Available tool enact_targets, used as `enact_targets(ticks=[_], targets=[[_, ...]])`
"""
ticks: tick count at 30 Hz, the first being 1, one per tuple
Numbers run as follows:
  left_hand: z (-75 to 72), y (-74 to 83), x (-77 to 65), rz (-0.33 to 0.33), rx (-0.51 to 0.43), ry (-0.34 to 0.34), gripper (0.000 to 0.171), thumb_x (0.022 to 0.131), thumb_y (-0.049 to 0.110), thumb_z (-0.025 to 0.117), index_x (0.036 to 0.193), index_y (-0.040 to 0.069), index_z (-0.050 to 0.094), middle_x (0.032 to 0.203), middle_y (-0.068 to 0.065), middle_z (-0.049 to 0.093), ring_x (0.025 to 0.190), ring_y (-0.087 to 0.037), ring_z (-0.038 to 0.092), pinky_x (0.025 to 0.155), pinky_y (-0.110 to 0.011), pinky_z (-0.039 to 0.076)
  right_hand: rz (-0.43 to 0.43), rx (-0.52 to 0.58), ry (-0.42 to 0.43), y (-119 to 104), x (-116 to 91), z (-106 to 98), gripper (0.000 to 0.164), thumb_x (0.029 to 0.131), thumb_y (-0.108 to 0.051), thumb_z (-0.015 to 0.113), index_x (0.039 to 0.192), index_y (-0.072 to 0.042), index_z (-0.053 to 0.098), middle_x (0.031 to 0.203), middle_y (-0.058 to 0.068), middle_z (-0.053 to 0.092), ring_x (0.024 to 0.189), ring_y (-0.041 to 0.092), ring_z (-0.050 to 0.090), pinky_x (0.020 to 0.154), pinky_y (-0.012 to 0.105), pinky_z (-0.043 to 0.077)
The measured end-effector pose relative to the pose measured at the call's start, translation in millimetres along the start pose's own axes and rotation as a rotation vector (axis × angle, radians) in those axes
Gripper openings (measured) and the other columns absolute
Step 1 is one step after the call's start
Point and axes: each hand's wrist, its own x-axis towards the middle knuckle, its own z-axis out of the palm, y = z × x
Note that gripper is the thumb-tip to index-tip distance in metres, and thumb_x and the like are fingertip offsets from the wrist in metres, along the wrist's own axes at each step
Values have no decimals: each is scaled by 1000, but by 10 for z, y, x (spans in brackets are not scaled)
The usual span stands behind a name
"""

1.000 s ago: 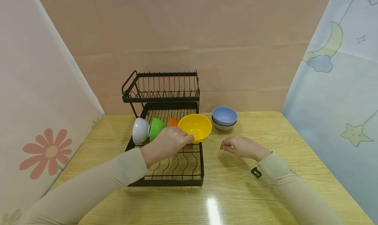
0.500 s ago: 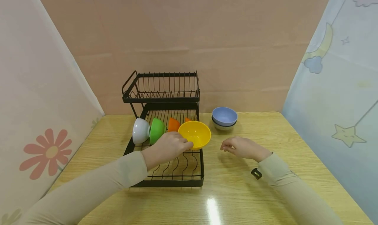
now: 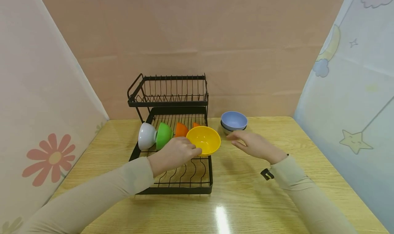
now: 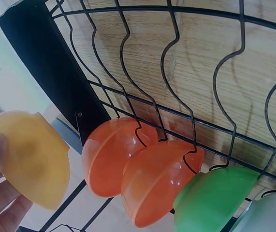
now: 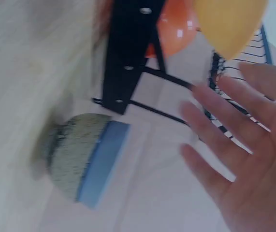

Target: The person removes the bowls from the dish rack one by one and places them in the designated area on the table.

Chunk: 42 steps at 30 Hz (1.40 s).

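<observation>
In the head view my left hand [image 3: 175, 155] pinches the near rim of a yellow bowl [image 3: 204, 140], holding it over the right side of a black dish rack [image 3: 181, 190]. The left wrist view shows thumb and fingers on the yellow bowl [image 4: 36, 159]. Two orange bowls [image 4: 157, 183], a green bowl [image 4: 215, 198] and a white bowl [image 3: 147, 136] stand tilted in a row on the lower tier. My right hand [image 3: 257, 146] holds nothing, its fingers spread in the right wrist view. It is close to a blue bowl [image 3: 234, 120] stacked in a speckled bowl [image 5: 77, 154].
The rack's upper tier [image 3: 167, 102] rises at the back over the lower one. A wooden table [image 3: 246, 200] lies beneath everything. A brown cloth wall [image 3: 197, 39] stands behind, and patterned cloths hang on both sides. A small black piece [image 3: 267, 174] is by the right sleeve.
The yellow bowl came toward me a little with my left hand, then stayed about still, baring more of the orange bowls. My right hand has moved up toward the stacked bowls, its fingers extending.
</observation>
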Motion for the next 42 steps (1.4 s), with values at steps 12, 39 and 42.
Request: enact_targets(ticks=[12, 39, 42], targets=[[-11, 3, 58, -2, 7, -12, 7, 86, 23, 74, 90, 20, 69, 78, 9, 73, 66, -7, 66, 69, -22, 55, -367, -114, 184, -413, 101, -68, 58, 91, -27, 69, 142, -10, 48, 143, 7, 50, 132, 26, 46, 107, 48, 39], [-20, -1, 50, 25, 7, 28, 9, 84, 20, 76, 90, 19, 69, 80, 8, 74, 70, -8, 68, 72, -23, 56, -638, -208, 278, -400, 234, 234, 28, 98, -30, 51, 106, -11, 70, 104, -2, 72, 103, 17, 67, 104, 46, 44], [-28, 4, 51, 27, 9, 27, 9, 84, 19, 76, 89, 19, 69, 79, 8, 73, 69, -8, 67, 71, -22, 56, -631, -260, 275, -412, 229, 222, 22, 89, -25, 67, 107, -12, 70, 104, -3, 72, 103, 14, 67, 102, 43, 45]])
